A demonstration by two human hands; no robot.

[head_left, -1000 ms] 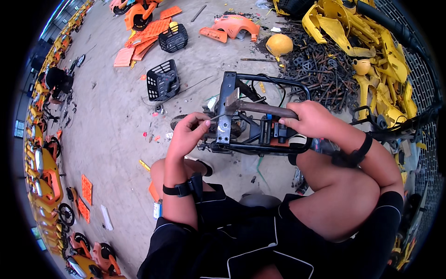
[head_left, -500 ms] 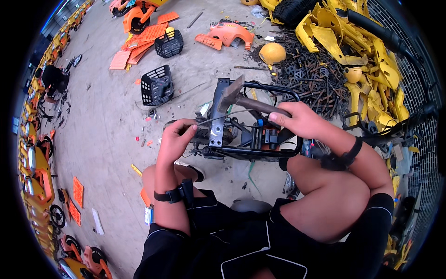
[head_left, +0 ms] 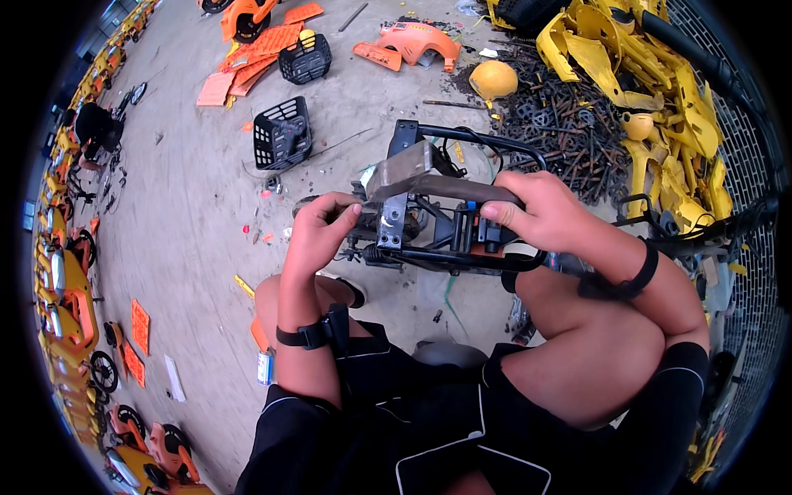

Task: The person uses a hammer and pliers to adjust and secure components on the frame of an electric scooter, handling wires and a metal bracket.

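Observation:
My right hand (head_left: 540, 210) is closed round the handle of a hammer (head_left: 404, 171). Its worn metal head hangs over the near-left end of a black tubular vehicle frame (head_left: 445, 266), close to my left fingertips. My left hand (head_left: 323, 231) is pinched at the left of the frame's drilled end plate (head_left: 391, 221). The thin metal rod in that pinch is mostly hidden now behind the hammer head. The frame stands between my knees, with cables and dark mechanical parts inside it.
Beyond the frame lie a black basket (head_left: 282, 132), orange panels (head_left: 256, 62) and an orange fender (head_left: 417, 43). A heap of dark metal parts (head_left: 569, 124) and yellow body shells (head_left: 685, 124) fill the right. Far left, a person (head_left: 95, 128) crouches near rows of yellow vehicles (head_left: 70, 305).
The hammer head has come down and left towards my left hand, now covering most of the rod. The view has shifted slightly.

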